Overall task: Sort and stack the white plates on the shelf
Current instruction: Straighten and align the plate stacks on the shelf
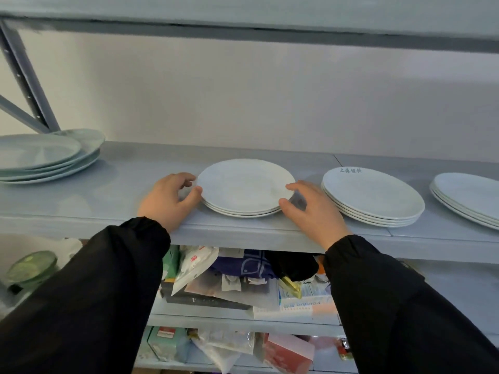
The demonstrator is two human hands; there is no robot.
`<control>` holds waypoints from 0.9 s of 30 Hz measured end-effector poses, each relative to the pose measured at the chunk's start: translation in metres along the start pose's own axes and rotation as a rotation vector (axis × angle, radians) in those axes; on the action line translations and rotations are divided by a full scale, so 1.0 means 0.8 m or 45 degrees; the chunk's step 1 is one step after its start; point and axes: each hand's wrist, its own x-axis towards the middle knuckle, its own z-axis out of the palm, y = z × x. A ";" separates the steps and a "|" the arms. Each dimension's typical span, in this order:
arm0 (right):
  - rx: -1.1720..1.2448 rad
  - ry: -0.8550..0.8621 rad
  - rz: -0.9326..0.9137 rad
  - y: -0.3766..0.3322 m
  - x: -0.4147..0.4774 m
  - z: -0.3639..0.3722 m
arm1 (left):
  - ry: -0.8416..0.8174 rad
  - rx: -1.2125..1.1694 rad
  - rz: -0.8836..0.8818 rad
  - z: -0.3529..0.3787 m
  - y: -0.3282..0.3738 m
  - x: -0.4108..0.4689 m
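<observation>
A small stack of white plates (244,186) sits in the middle of the grey shelf board (113,190). My left hand (168,198) holds its left rim, thumb against the stack's edge and fingers curled at the rim. My right hand (310,207) holds the right rim, with the index finger over the top plate and the thumb against the edge. To the right lies a taller plate stack (374,197) with small writing on its far rim. A third stack (467,197) is cut off by the right edge. Larger plates (43,155) are piled at the far left.
A shelf post and brace (24,85) rise behind the left pile, and another shelf board (243,14) runs overhead. The wall (243,98) is close behind the plates. Below, the lower shelves hold packets, boxes and bags (243,282), and a green lidded container (31,267) is at the left.
</observation>
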 end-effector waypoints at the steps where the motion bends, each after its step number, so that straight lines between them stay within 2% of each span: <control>1: -0.002 0.000 -0.006 0.000 -0.001 0.000 | 0.021 0.001 -0.010 0.000 0.000 0.000; 10: 0.043 0.010 0.057 -0.010 0.003 -0.005 | -0.030 -0.109 -0.101 -0.010 -0.007 0.010; 13: -0.022 0.022 0.055 -0.026 0.016 -0.004 | -0.062 -0.050 -0.048 -0.027 -0.018 0.020; 20: -0.093 0.000 -0.032 -0.101 0.070 0.022 | -0.078 0.129 0.009 -0.093 -0.064 0.045; 27: -0.088 -0.043 -0.204 -0.195 0.126 0.072 | 0.076 0.166 -0.016 -0.180 -0.135 0.060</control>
